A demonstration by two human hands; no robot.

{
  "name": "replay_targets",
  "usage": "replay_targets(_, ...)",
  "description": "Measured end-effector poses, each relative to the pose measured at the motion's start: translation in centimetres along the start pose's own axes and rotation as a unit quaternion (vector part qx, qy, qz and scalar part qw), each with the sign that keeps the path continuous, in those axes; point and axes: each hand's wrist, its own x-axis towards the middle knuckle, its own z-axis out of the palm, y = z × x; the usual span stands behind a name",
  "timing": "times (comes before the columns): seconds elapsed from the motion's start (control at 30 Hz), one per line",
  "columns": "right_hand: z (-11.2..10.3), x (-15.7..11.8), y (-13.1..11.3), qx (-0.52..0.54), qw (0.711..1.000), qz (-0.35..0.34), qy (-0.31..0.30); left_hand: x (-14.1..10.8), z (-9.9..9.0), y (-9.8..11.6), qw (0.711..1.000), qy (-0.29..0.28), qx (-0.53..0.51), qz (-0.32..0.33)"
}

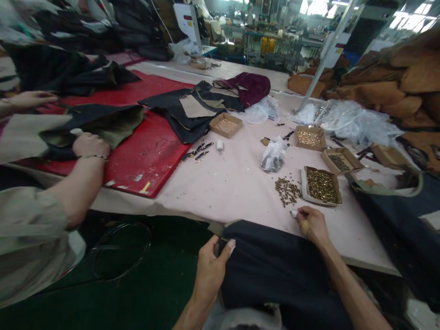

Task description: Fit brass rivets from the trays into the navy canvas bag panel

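Dark navy fabric [275, 261] hangs over the near table edge and across the lap. My left hand [211, 266] pinches its upper left corner between thumb and fingers. At the fabric's upper right, my right hand [312, 224] is closed at the table's edge, with a small white piece [294, 213] at its fingertips; whether it is held or worn on a finger is unclear. Just beyond lie a loose pile of small brass-coloured metal parts [287, 191] and an open box [321, 185] full of them.
On the left, another person's hands [91, 145] work dark fabric over a red board [147, 156]. Cardboard boxes [309, 138], plastic bags [357, 121], a white bottle [220, 145] and dark strips sit on the pale table [220, 192]. Brown pieces are piled at right.
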Motion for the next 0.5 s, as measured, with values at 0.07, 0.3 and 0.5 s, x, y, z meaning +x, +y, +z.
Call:
replay_targets(0.07, 0.0, -0.4, -0.1, -0.006, 1.0, -0.019, 0.002, -0.3, 0.3, 0.0, 0.997, -0.003, -0.066, -0.026)
replay_targets(0.3, -1.3, -0.6, -0.6, -0.051, 0.994, -0.085, -0.036, -0.8, 0.7, -0.2, 0.991, -0.001, -0.125, -0.046)
replay_targets(0.5, -2.5, -0.4, -0.9, -0.076, 0.988, -0.106, -0.082, -2.3, 1.1, 0.6, 0.991, 0.008, -0.127, -0.04)
